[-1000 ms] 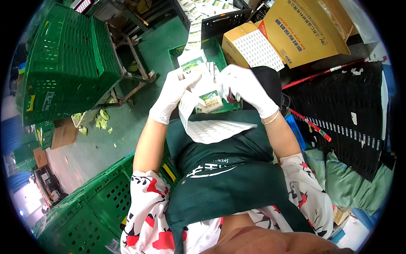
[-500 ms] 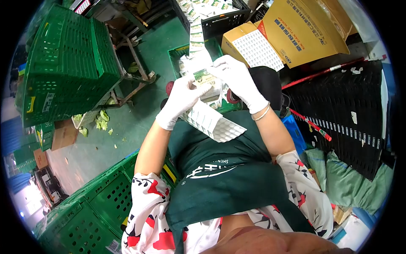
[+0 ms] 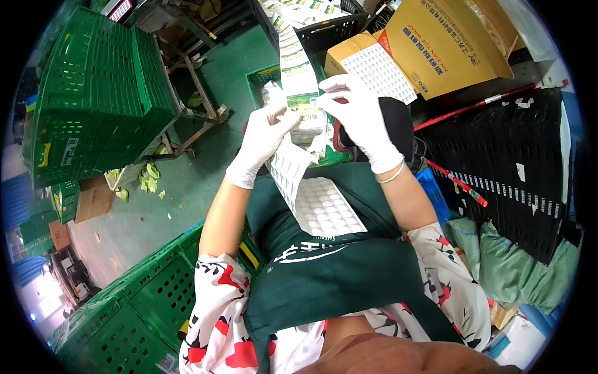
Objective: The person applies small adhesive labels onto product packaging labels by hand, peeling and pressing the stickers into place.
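My left hand (image 3: 265, 140), in a white glove, pinches a sheet of round white stickers (image 3: 311, 202) that hangs curled over my dark green apron. Its fingertips also touch the left edge of a strip of printed green and white labels (image 3: 297, 65). At the strip's right edge is my gloved right hand (image 3: 356, 112), thumb and index finger close together; whether something small is between them cannot be made out. The strip runs down from a black crate (image 3: 333, 28). Under my hands, a green crate (image 3: 258, 80) holds printed packets.
Stacked green crates (image 3: 93, 93) stand at the left, with more green crates (image 3: 143, 299) at the lower left. A cardboard box (image 3: 445, 47) and a sheet of white stickers (image 3: 381, 71) are at the upper right. Black crates (image 3: 498, 168) and a red pole (image 3: 458, 182) are at the right.
The label strip now lies straighter between my hands. The sticker sheet has unfolded and hangs lower on the apron. My right hand has moved slightly right and down since the last frame.
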